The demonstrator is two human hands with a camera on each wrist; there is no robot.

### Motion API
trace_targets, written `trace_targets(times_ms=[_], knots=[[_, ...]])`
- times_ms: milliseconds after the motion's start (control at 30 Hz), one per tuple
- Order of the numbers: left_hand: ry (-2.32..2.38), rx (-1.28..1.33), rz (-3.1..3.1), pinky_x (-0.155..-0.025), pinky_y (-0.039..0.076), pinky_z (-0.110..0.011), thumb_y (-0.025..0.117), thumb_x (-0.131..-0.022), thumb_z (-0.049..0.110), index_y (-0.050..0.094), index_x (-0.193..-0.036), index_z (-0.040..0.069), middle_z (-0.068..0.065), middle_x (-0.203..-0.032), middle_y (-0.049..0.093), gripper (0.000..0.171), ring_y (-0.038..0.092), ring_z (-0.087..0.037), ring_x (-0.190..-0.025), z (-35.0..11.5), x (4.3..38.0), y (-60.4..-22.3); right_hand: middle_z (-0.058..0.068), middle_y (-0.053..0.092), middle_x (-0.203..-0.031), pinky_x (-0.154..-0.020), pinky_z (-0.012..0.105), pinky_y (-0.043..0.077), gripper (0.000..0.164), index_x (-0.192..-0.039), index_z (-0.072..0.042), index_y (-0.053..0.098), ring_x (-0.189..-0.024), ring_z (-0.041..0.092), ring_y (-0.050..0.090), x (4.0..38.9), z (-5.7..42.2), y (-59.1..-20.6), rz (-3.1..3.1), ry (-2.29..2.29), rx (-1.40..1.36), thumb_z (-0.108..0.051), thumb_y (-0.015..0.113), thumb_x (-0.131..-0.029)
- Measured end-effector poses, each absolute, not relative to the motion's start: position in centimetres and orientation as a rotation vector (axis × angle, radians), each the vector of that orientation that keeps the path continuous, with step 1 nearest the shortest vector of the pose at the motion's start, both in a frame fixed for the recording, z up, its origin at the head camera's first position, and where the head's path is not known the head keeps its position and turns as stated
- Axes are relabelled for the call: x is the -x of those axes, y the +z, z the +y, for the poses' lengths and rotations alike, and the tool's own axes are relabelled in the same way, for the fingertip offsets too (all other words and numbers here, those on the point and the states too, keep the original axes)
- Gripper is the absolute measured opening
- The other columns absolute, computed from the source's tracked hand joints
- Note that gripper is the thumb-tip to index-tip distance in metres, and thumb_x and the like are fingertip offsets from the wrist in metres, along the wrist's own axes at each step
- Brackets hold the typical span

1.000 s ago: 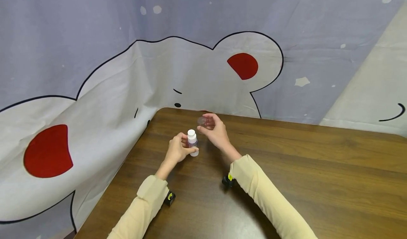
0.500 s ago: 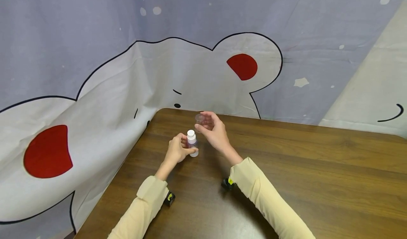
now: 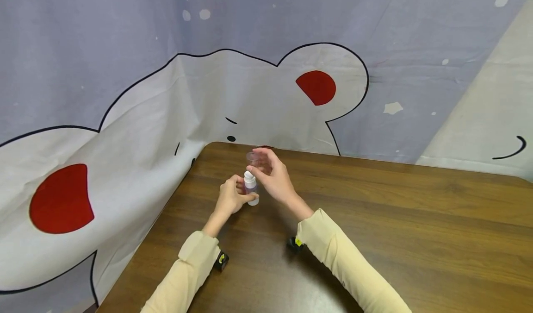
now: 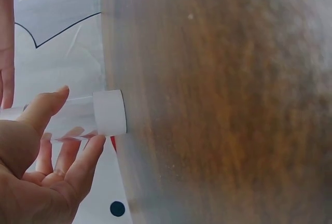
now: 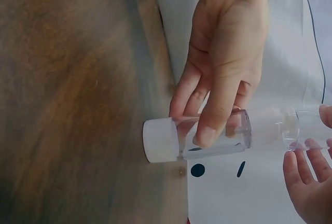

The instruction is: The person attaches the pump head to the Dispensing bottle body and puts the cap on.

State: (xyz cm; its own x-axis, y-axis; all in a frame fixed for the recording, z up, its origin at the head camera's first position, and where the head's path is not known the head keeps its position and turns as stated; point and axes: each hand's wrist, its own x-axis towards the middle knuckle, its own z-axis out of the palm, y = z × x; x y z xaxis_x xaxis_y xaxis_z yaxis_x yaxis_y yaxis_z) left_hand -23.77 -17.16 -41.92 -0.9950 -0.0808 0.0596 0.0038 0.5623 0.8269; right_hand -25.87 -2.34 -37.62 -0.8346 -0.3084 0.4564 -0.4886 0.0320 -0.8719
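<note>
A small bottle (image 3: 252, 189) with a clear body, white base and white top is upright at the table. My left hand (image 3: 231, 196) grips its clear body between thumb and fingers; in the left wrist view the white base (image 4: 110, 112) sticks out past the fingertips. Just over the bottle, my right hand (image 3: 272, 176) holds a clear see-through cap (image 3: 252, 157) by its side. In the right wrist view the cap's rim (image 5: 291, 128) is at the bottle's white upper part (image 5: 265, 125), seemingly around its tip.
The brown wooden table (image 3: 395, 220) reaches out to the right and toward me. Close behind its back and left edges hangs a printed curtain (image 3: 258, 100). Black wrist devices (image 3: 221, 260) sit under both sleeves.
The right hand has brought the clear cap leftward, from right of and behind the bottle to over its white top. The left hand and bottle have stayed nearly still.
</note>
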Motion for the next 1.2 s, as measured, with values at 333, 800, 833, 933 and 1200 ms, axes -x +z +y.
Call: trace_targets(times_ms=[333, 800, 833, 933, 1200], knots=[[-1.403, -0.063, -2.702, -0.077, 0.059, -0.037, 0.084, -0.072, 0.01, 0.058, -0.105, -0.006, -0.024, -0.105, 0.069, 0.045, 0.071, -0.034, -0.094, -17.1, 23.8, -41.8, 0.026, 0.06, -0.119, -0.094, 0.055, 0.049, 0.042, -0.126, 0.007, 0.049, -0.109, 0.039, 0.059, 23.8, -2.5, -36.1, -2.197, 1.883, -0.862, 0.001, 0.065, -0.088], [-1.392, -0.062, -2.681, -0.074, 0.06, -0.036, 0.084, -0.071, 0.011, 0.058, -0.103, -0.005, -0.023, -0.102, 0.07, 0.044, 0.072, -0.033, -0.09, -17.5, 23.8, -41.8, 0.026, 0.062, -0.115, -0.092, 0.053, 0.051, 0.041, -0.126, 0.009, 0.049, -0.108, 0.038, 0.061, 23.8, -3.0, -36.7, -2.187, 1.788, -0.954, 0.001, 0.064, -0.088], [-1.392, -0.063, -2.681, -0.074, 0.06, -0.036, 0.085, -0.071, 0.011, 0.058, -0.103, -0.004, -0.023, -0.102, 0.07, 0.044, 0.072, -0.033, -0.09, -17.5, 23.8, -41.8, 0.026, 0.062, -0.114, -0.092, 0.053, 0.051, 0.041, -0.126, 0.009, 0.049, -0.107, 0.038, 0.061, 23.8, -3.0, -36.7, -2.187, 1.783, -0.952, 0.001, 0.064, -0.088], [-1.389, -0.057, -2.684, -0.074, 0.06, -0.036, 0.085, -0.072, 0.012, 0.058, -0.104, -0.005, -0.024, -0.103, 0.07, 0.045, 0.072, -0.033, -0.09, -17.6, 23.8, -41.8, 0.026, 0.062, -0.113, -0.092, 0.053, 0.051, 0.04, -0.125, 0.009, 0.049, -0.106, 0.038, 0.061, 23.7, -3.0, -36.6, -2.19, 1.776, -0.952, 0.001, 0.064, -0.089], [-1.376, -0.054, -2.693, -0.075, 0.06, -0.036, 0.084, -0.072, 0.011, 0.058, -0.109, -0.007, -0.025, -0.104, 0.069, 0.049, 0.071, -0.034, -0.092, -17.7, 23.9, -41.9, 0.018, 0.063, -0.116, -0.093, 0.042, 0.054, 0.039, -0.126, -0.001, 0.052, -0.109, 0.029, 0.061, 25.2, -3.1, -39.0, -2.227, 1.73, -0.94, -0.007, 0.066, -0.089]])
